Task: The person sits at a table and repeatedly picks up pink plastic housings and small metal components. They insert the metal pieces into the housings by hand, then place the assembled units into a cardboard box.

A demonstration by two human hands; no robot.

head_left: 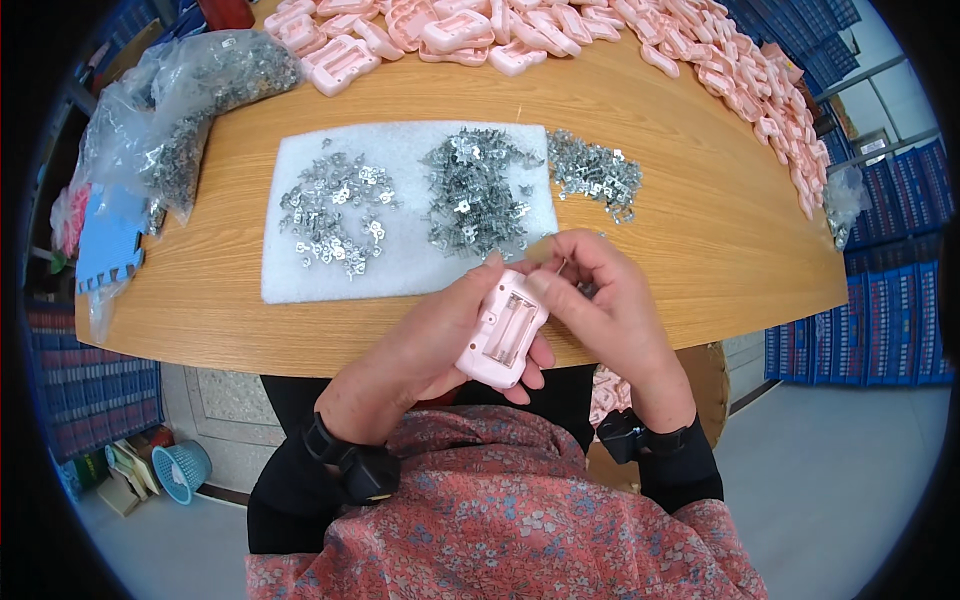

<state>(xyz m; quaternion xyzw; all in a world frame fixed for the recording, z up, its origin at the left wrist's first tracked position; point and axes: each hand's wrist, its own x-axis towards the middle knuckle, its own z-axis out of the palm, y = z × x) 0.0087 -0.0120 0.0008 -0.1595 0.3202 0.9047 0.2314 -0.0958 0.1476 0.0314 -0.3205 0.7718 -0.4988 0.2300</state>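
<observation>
My left hand (432, 335) is closed around a pale pink plastic housing (484, 350), held tilted above the near table edge. Its battery compartment faces up, with thin metal springs or contacts at its ends. Close against the housing's far end, my right hand (612, 305) has thumb and forefinger pinched together. A thin metallic bit shows by those fingers, too small to name. Beyond both hands lies a white foam sheet (330, 285) carrying a pile of flat metal contacts (340, 210) and a pile of small springs (468, 190). Another metal-part pile (597, 175) sits beside its right edge.
Many pink housings (455, 35) are heaped along the far and right sides of the wooden table (700, 220). Clear plastic bags (200, 95) of metal parts and a blue foam mat (110, 235) lie left. Blue bins (870, 330) and a basket (182, 470) stand around the floor.
</observation>
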